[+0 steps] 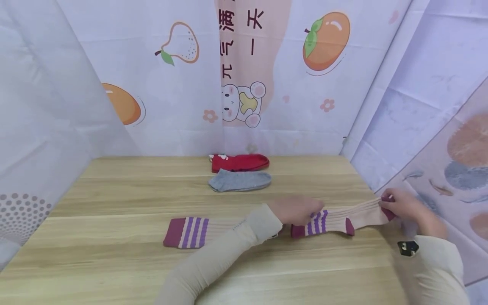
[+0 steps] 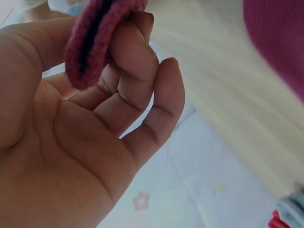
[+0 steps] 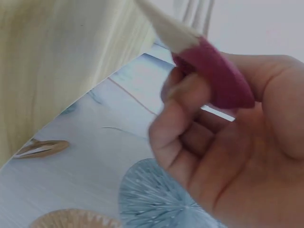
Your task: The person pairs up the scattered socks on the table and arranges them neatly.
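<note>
A long cream sock [image 1: 333,220] with purple stripes, a maroon cuff, heel and toe is stretched across the right side of the table. My left hand [image 1: 295,209] pinches its cuff end; in the left wrist view the maroon cuff edge [image 2: 90,52] sits between thumb and fingers. The right hand [image 1: 409,214] pinches the toe end beyond the table's right edge, and the right wrist view shows the maroon toe [image 3: 218,76] between thumb and curled fingers. A matching striped sock [image 1: 194,232] lies flat at the left, partly hidden under my left forearm.
A red pair of socks [image 1: 244,163] lies at the back middle of the wooden table [image 1: 126,186]. In front of it, close by, is a grey-blue pair of socks [image 1: 240,181]. Printed white curtains [image 1: 183,93] stand behind and along both sides.
</note>
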A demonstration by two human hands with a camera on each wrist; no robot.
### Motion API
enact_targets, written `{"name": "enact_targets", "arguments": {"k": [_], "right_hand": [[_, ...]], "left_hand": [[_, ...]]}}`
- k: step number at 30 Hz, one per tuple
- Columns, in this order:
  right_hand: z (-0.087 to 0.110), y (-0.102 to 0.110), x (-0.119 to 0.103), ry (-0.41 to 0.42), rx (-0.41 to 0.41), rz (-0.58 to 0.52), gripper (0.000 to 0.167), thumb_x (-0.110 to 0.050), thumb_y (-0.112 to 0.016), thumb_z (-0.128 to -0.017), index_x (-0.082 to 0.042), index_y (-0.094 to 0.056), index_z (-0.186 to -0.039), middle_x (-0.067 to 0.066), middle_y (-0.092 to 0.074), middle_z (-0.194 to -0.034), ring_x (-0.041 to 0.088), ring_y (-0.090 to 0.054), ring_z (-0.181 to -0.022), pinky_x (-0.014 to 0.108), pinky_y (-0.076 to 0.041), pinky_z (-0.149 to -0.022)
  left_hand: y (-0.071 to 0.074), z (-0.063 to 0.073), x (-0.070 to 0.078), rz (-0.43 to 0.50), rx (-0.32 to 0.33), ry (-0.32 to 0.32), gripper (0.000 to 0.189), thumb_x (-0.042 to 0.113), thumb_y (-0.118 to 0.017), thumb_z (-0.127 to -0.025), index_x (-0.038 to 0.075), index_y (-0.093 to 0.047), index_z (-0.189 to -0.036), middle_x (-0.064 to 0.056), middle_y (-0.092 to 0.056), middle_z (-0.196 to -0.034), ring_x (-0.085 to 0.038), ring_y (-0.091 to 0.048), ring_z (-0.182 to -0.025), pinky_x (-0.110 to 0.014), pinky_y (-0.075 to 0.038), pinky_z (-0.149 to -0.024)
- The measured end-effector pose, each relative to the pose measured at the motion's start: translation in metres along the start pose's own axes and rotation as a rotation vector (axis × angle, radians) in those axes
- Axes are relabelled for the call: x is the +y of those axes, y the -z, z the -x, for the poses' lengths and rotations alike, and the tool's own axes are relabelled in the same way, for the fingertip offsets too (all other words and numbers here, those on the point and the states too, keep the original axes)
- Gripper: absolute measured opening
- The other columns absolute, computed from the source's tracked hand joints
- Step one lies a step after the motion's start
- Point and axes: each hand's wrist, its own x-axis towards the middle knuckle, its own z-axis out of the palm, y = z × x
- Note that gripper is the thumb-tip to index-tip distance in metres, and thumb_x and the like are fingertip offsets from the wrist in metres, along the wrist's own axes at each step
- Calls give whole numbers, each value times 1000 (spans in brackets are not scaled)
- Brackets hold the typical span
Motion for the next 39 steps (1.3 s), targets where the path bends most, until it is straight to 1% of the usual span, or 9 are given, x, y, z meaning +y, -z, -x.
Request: {"name": "enact_targets", "arguments": {"k": [4,8,14,20,24,27,31,34,39], "right_hand": [[-2,6,-3,35,111,67,15,-6,-65,-90,8,-60,-88,7,-65,-70,18,-59,-67,36,-47,-62],[-2,11,-12,54,191,56,17,-6,-67,-90,10,-60,-92,9,-68,-71,19,-62,-69,41,-49,-66],[0,16,-27,69,192,-13,16,-5,-64,-92,10,-59,-95,8,-69,-73,14,-62,-64,26,-48,-58],[1,18,-39,90,207,-61,11,-5,-62,-94,7,-61,-94,6,-68,-73,7,-61,-61,24,-49,-56],[-4,21,-46,127,266,-20,14,-5,-67,-91,8,-64,-95,15,-70,-78,20,-65,-72,39,-52,-65],[-4,24,-54,127,265,-5,16,-7,-67,-92,8,-64,-97,14,-71,-79,24,-65,-73,40,-52,-65],[0,25,-67,119,257,-12,13,-10,-66,-94,3,-65,-96,2,-69,-75,14,-64,-67,32,-51,-62],[3,25,-75,133,282,10,12,-12,-67,-94,0,-66,-96,0,-68,-74,17,-65,-71,39,-51,-66],[5,23,-88,148,282,14,11,-13,-68,-93,-3,-66,-97,-1,-68,-75,22,-68,-74,37,-52,-63]], "left_hand": [[14,6,-7,24,30,14,17,6,-65,-92,15,-53,-99,5,-57,-89,-7,-55,-80,-15,-44,-68],[27,13,-15,107,44,54,16,6,-64,-92,15,-54,-100,5,-58,-91,-7,-54,-82,-16,-44,-69],[48,26,-29,161,78,90,12,8,-63,-95,16,-55,-97,4,-59,-91,-9,-55,-82,-18,-45,-70],[66,39,-34,176,108,76,8,6,-61,-96,13,-59,-96,2,-62,-92,-11,-55,-85,-19,-46,-73],[73,48,-38,208,125,114,9,6,-57,-98,15,-58,-96,4,-61,-90,-11,-56,-83,-19,-47,-71],[75,56,-40,215,142,135,10,6,-58,-98,16,-58,-99,6,-61,-91,-11,-56,-82,-19,-48,-70],[78,68,-40,224,149,150,11,6,-59,-98,16,-58,-102,6,-61,-92,-11,-56,-83,-19,-49,-72],[79,76,-39,228,146,174,12,8,-61,-97,17,-58,-104,7,-61,-90,-10,-57,-81,-19,-49,-71],[78,93,-43,180,158,190,16,10,-65,-95,19,-59,-108,6,-60,-79,-10,-58,-72,-18,-50,-66]]}}
